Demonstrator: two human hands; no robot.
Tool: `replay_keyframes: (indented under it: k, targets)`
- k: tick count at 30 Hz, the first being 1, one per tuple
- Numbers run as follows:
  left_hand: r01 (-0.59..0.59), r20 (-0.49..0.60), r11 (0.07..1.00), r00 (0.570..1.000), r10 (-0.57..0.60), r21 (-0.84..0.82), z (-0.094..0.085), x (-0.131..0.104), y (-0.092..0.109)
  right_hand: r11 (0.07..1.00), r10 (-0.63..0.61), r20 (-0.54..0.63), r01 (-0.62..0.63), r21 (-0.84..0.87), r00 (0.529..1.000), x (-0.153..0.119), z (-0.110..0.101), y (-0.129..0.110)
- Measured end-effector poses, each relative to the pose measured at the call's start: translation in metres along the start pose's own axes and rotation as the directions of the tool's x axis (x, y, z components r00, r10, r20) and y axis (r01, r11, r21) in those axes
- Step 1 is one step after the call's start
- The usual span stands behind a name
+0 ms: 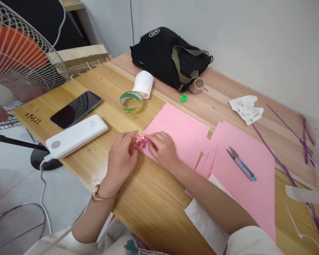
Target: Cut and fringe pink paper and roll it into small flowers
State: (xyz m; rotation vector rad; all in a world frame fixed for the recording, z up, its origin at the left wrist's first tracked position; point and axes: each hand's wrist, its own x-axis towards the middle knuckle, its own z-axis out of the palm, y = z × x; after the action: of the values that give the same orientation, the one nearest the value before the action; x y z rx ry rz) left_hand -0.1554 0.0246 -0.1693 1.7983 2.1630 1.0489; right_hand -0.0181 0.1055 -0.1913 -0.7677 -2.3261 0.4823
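Fingers (154, 137) of the right hand (163, 148), in the head view, are pinched together on the right edge of a frilly pink piece (140, 139). The left hand (122, 156) curls at its other side, index finger and thumb apart; the piece is small, and I cannot tell whether they grip it. It sits over the near corner of a pink sheet (175, 124). Blue-handled snips (244, 167) lie to the right, on more pink paper (247, 202). A tape roll (135, 110) stands beyond the hands.
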Motion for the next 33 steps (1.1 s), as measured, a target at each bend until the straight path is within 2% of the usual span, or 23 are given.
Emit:
replay_keyframes:
  k: [10,17,25,33]
  targets:
    - [0.019,0.026,1.0,0.999,-0.019,0.004,0.0046,-0.0017,-0.0014,0.998,0.063,-0.06,-0.064,-0.01,0.996,-0.0009,-0.0006,0.003]
    - [0.02,0.032,1.0,0.999,-0.019,-0.019,0.0047,-0.0014,-0.0005,0.998,0.062,-0.077,-0.063,-0.017,0.995,-0.0007,-0.0009,0.0023]
    - [0.023,-0.014,0.994,1.0,-0.024,-0.105,0.0062,-0.0016,0.0008,1.0,0.029,-0.073,-0.03,-0.003,0.997,-0.0015,-0.0012,0.0057]
    - [0.08,0.068,0.991,0.995,-0.073,-0.105,0.0059,-0.0018,0.0029,0.999,0.049,-0.065,-0.05,-0.008,0.997,-0.0019,-0.0017,0.0063]
